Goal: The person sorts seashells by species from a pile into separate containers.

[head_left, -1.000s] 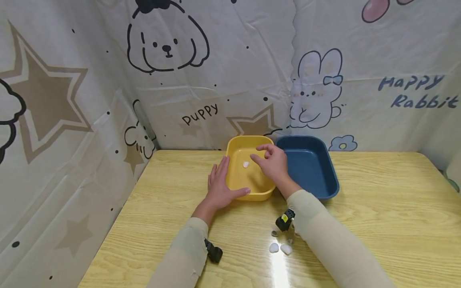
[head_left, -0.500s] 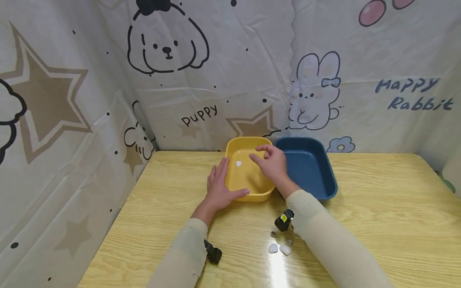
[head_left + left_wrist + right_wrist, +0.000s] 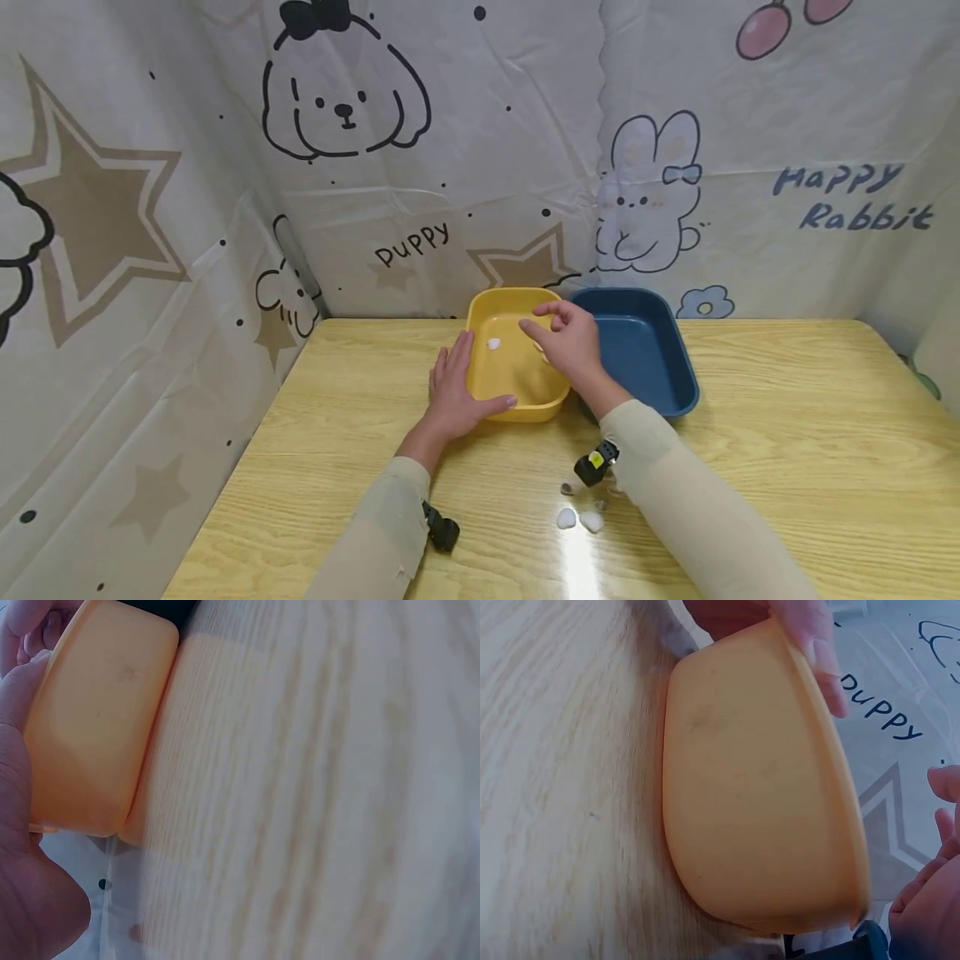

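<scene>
A yellow bin (image 3: 517, 412) stands on the table with a white pebble (image 3: 493, 343) on its floor. Part of another white piece (image 3: 541, 350) shows just under my right hand (image 3: 572, 340). That hand hovers over the bin's right side, thumb and forefinger apart, with nothing seen between them. My left hand (image 3: 453, 392) lies against the bin's near left corner. Its fingers stretch along the left wall and its thumb rests over the front rim. In the left wrist view, the left hand (image 3: 22, 765) touches the bin's wall (image 3: 105, 720).
A blue bin (image 3: 686, 367) stands against the yellow one on the right. Two white pebbles (image 3: 566, 518) and several small darker stones (image 3: 567, 489) lie on the near table, some partly hidden by the right wrist. A printed cloth (image 3: 420, 200) hangs behind the table.
The white pebble has shifted left across the yellow bin's floor. Another white piece has come into sight below my right hand. Both hands stay nearly in place; the head view shifts slightly.
</scene>
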Demonstrator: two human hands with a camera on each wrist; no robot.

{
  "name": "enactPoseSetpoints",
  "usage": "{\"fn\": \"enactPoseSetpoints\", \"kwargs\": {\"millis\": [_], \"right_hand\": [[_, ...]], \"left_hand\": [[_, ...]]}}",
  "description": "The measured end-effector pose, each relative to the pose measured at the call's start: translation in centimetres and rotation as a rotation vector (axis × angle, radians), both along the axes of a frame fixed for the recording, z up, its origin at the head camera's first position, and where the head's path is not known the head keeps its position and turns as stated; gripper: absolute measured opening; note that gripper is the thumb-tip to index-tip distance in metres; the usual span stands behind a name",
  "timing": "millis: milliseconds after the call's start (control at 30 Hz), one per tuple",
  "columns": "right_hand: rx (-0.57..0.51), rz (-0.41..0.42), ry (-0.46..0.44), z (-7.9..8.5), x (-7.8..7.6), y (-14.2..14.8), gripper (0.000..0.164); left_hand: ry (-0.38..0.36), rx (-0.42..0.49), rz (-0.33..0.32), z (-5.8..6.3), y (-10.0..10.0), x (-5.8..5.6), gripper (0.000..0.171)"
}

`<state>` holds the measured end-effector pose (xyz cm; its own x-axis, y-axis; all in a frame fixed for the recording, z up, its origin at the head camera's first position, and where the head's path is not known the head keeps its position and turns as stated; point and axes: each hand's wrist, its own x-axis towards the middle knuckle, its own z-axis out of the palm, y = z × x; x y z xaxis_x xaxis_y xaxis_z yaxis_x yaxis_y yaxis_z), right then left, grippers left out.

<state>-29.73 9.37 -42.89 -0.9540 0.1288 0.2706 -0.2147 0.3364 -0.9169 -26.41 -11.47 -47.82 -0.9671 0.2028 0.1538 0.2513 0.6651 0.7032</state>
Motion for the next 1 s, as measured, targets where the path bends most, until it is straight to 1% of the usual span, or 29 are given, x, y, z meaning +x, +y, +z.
{"fn": "enactPoseSetpoints", "kwargs": {"millis": [233, 400, 567, 700, 867, 1000], "right_hand": [[-0.005, 0.042, 0.008, 0.7, 1.0, 0.2, 0.032], [-0.021, 0.061, -0.006, 1.2, 1.7, 0.2, 0.033], [0.03, 0.065, 0.025, 1.6, 2.5, 0.4, 0.026], [0.052, 0.079, 0.053, 2.1, 3.2, 0.7, 0.026], [0.066, 0.116, 0.046, 2.3, 4.3, 1.2, 0.028], [0.072, 0.151, 0.03, 2.1, 5.2, 1.6, 0.024]], "left_hand": [[-0.007, 0.01, 0.007, 0.0, -0.1, 0.1, 0.122], [-0.012, 0.014, 0.001, 0.1, 0.0, 0.1, 0.122], [-0.021, 0.011, 0.002, 0.1, 0.0, 0.0, 0.122], [-0.016, 0.009, 0.003, 0.1, 0.0, -0.1, 0.122], [-0.018, 0.012, 0.009, 0.2, 0.0, 0.1, 0.123], [-0.026, 0.014, 0.007, 0.1, 0.0, 0.1, 0.121]]}}
